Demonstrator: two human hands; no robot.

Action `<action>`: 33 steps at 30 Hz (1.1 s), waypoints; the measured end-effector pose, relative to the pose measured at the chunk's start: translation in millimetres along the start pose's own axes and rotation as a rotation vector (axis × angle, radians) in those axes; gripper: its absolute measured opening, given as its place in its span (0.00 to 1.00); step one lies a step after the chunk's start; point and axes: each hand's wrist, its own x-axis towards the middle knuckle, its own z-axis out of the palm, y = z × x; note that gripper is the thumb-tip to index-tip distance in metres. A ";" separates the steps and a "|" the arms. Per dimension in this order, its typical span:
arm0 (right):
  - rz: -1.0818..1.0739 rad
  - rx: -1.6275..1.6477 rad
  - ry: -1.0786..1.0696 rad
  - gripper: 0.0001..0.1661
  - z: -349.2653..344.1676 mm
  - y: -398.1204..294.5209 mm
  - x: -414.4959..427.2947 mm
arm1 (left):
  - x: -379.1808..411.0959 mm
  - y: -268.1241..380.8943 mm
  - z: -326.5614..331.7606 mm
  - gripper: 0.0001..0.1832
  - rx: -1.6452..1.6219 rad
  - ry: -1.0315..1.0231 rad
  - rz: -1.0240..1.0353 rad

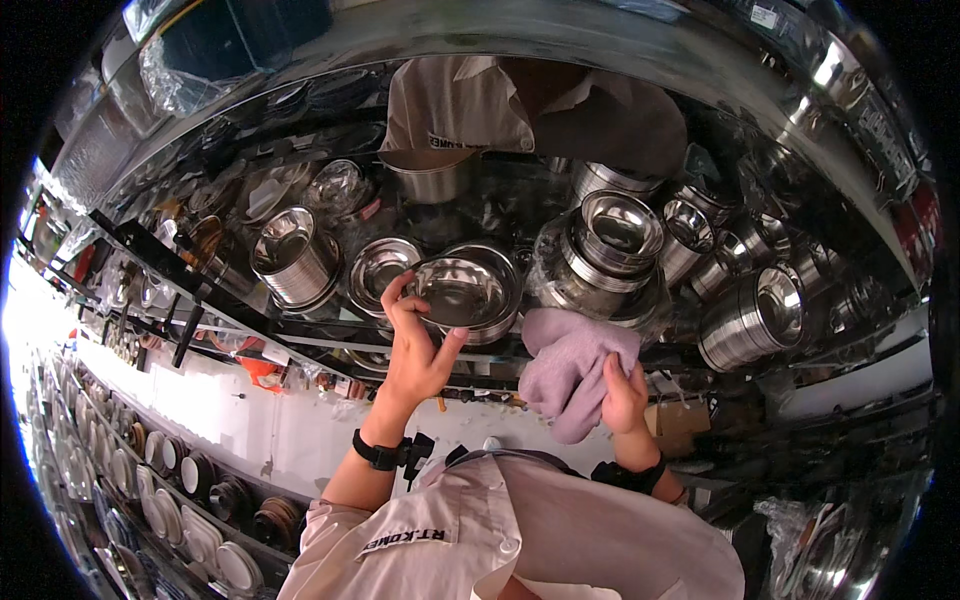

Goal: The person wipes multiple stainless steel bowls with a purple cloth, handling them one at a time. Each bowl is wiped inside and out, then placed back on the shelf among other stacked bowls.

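Note:
My left hand (420,341) has its fingers and thumb at the near rim of a shallow stainless steel bowl (461,289), which tilts above a wider steel bowl (501,322). Just left of it sits another steel bowl (379,274), partly hidden by my fingers. A lilac cloth (570,375) hangs bunched from my right hand (624,394), pinched between thumb and fingers. Behind the cloth rises a stack of steel bowls (619,232), with clear plastic wrap around its lower part.
The bowls stand on a dark, glossy shelf (300,330) with a mirror-like surface behind. Stacked steel bowls (296,259) are at left, and more tilted steel bowls (754,319) at right. A cardboard box (679,418) lies lower right. Racks of plates (180,517) fill the lower left.

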 end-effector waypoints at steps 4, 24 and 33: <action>0.047 -0.006 -0.001 0.21 -24.4 12.3 1.3 | 3.4 -1.3 10.9 0.26 0.076 -0.038 -0.030; 0.124 0.042 -0.102 0.21 -23.2 18.1 16.7 | 1.5 -15.7 -20.5 0.32 0.464 -0.026 -0.060; 0.168 0.004 -0.104 0.18 -18.0 19.9 11.4 | -3.0 -42.9 -25.1 0.19 0.714 -0.107 -0.141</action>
